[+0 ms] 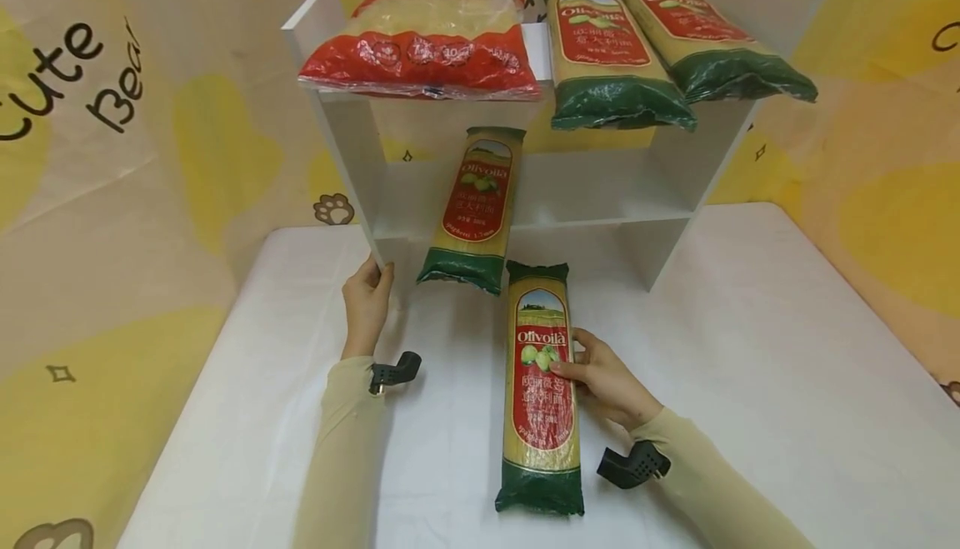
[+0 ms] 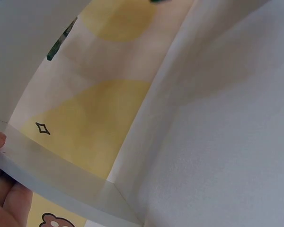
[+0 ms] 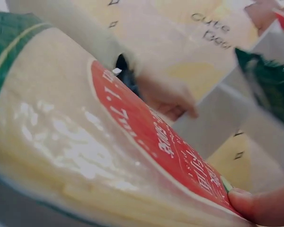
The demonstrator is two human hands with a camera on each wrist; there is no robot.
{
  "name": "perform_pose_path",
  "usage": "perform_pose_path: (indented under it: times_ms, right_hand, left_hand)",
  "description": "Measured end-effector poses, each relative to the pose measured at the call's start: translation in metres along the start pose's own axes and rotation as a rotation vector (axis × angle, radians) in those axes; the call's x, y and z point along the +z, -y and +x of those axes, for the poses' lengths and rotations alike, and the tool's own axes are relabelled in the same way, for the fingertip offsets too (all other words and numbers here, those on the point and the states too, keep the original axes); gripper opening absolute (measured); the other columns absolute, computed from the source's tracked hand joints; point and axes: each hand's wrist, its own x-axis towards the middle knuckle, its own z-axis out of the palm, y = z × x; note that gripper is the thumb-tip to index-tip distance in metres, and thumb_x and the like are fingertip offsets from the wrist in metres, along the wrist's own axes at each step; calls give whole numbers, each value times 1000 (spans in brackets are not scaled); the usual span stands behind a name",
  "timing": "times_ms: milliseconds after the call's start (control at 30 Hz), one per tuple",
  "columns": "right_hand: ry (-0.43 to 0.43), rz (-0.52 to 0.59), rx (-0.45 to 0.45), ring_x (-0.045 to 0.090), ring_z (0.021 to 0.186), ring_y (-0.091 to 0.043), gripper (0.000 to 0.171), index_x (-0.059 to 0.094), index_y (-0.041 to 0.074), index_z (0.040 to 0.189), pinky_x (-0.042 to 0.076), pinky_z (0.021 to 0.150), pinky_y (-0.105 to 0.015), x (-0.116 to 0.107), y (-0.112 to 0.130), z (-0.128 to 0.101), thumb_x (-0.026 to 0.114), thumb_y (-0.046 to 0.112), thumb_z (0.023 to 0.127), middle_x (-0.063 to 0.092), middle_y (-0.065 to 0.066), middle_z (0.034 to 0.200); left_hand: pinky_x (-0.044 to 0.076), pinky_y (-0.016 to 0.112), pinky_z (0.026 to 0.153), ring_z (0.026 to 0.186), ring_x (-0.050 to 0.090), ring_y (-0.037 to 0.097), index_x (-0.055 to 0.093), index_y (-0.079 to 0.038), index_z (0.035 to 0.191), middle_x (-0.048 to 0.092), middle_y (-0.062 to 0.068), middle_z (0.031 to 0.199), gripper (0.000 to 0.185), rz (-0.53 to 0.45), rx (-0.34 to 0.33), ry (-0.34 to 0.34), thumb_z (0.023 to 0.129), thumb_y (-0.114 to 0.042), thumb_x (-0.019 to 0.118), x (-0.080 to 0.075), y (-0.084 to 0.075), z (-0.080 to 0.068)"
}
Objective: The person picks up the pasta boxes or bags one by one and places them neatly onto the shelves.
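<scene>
Lower shelf bay [image 1: 600, 191] stands open right of the leaning spaghetti pack [image 1: 472, 207]

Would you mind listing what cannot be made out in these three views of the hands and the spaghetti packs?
- Left wrist view: the left hand is cut off by the frame's edge; only fingertips behind the shelf panel show, so its grip is unclear.
- Right wrist view: the spaghetti pack is blurred; its label cannot be read, and only one fingertip of the right hand shows.
- Head view: the small print on the red bag is too small.

One spaghetti pack [image 1: 542, 386] lies on the table [image 1: 750, 382] before the shelf [image 1: 525, 191]; three bags on top.
</scene>
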Motion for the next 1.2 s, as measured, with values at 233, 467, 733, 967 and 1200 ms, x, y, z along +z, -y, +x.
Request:
perform_pose_path:
  times_ms: [233,467,733,967,1200]
  right_hand:
    - [68,-119,-28,67,78,-20,68,13,-11,141,56,67,-36,-20,35,-23,56,6,92,66,-15,93]
    - [152,-170,-54,67,83,-22,69,9,-11,142,55,69,-39,-33,67,-50,54,6,94,67,-13,96]
    - [101,-171,-113,67,87,-20,72,1,-9,145,55,71,-36,-51,101,-61,51,4,95,67,-8,98]
    - [48,-193,-137,67,85,-18,68,4,-8,146,56,71,-33,-69,123,-50,49,7,97,67,-4,101]
    - [7,-160,-113,66,84,-15,68,4,-8,147,55,71,-29,-79,136,-33,49,8,97,63,-2,103]
  left_hand:
    - [48,43,88,108,59,35,57,6,125,59,27,117,34,39,-40,1,93,-5,55,-3,0,1]
    - [47,43,88,108,59,35,57,8,124,59,26,117,33,64,-68,11,93,0,54,-3,-1,3]
    - [48,44,87,106,60,35,57,8,124,59,27,115,33,75,-58,4,93,0,54,-2,-1,4]
    - [49,44,86,105,60,35,57,8,124,60,28,114,33,83,-41,12,92,0,54,-1,0,2]
    - [48,43,87,107,59,37,54,8,126,58,29,117,35,74,-62,16,93,-1,53,0,-2,2]
